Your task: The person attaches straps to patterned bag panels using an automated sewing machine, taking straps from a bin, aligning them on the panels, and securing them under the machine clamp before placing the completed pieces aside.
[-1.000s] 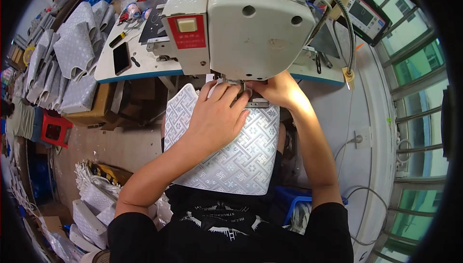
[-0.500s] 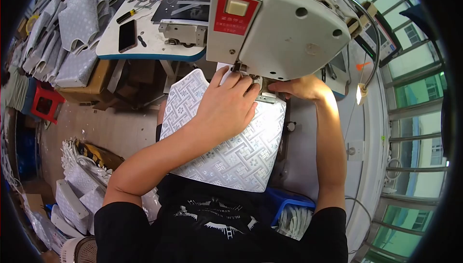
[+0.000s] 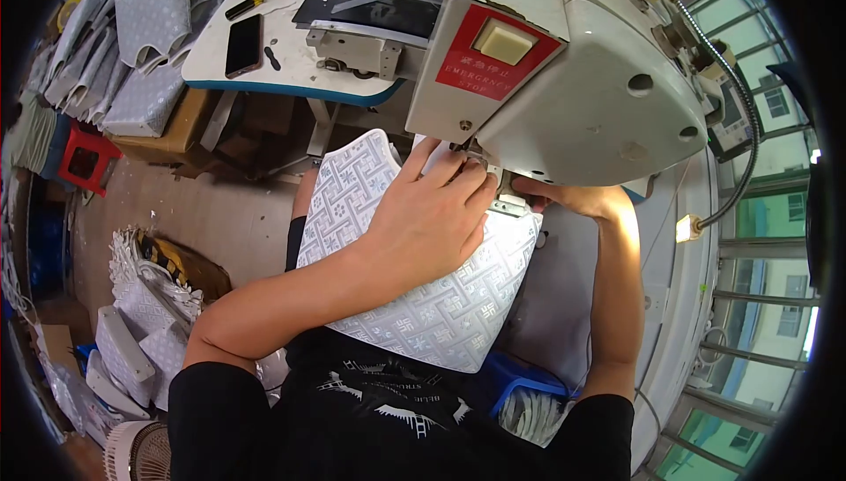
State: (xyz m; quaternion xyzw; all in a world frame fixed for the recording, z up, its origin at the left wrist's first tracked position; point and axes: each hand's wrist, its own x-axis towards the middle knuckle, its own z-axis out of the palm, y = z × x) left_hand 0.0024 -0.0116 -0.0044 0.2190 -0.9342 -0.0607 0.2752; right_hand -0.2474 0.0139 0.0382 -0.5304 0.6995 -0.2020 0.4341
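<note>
A pale grey patterned fabric panel (image 3: 423, 327) lies across my lap, its far edge under the head of a sewing machine (image 3: 599, 102). My left hand (image 3: 434, 216) rests on the panel with bent, slightly spread fingers, its fingertips close to the needle area. Beside those fingers, a plain white piece (image 3: 432, 156) shows in part. My right hand (image 3: 577, 200) reaches in at the right of the metal presser plate (image 3: 509, 207), its thumb pointing at it. The machine head hides most of the right fingers, so whether they grip anything is unclear.
A phone (image 3: 244, 44) and a screwdriver (image 3: 244, 7) lie on the white table (image 3: 207, 67). Fabric pieces (image 3: 154, 9) are piled at upper left, more at lower left. Below the panel's right side stands a blue bin (image 3: 520, 375). A lamp on a flexible neck (image 3: 689, 227) hangs at right.
The view has shifted, so the machine looks larger and farther right. The panel's near corner sits lower in view. Both hands keep nearly the same place at the machine.
</note>
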